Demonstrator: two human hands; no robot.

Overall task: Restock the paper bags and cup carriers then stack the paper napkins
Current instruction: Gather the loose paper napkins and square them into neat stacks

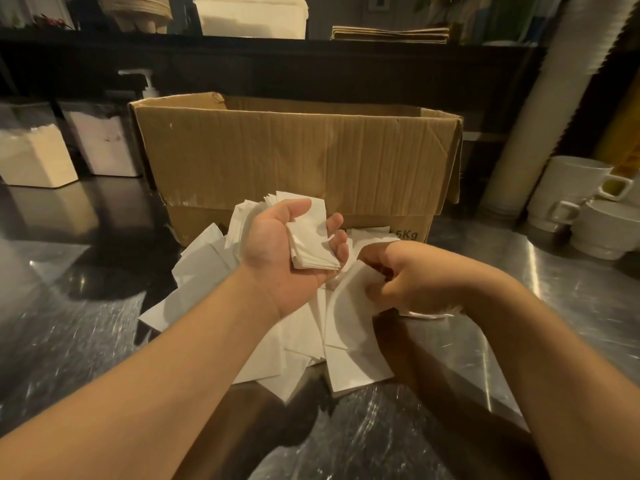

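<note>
A loose pile of white paper napkins [277, 348] lies spread on the steel counter in front of a brown cardboard box [294, 150]. My left hand [277, 247] is palm up above the pile and holds a small stack of folded napkins [310, 237] between thumb and fingers. My right hand [398, 275] is just to its right, low over the pile, fingers curled and pinching a single napkin [349, 306] that bends upward. Brown paper bags [389, 34] lie flat on the dark shelf behind the box.
The steel counter [86, 341] stretches left and right of the pile. White mugs [575, 199] and a bowl stand at the right, beside a tall sleeve of cups [540, 109]. Two clear containers of white powder [34, 154] and a pump bottle [147, 83] stand at the left.
</note>
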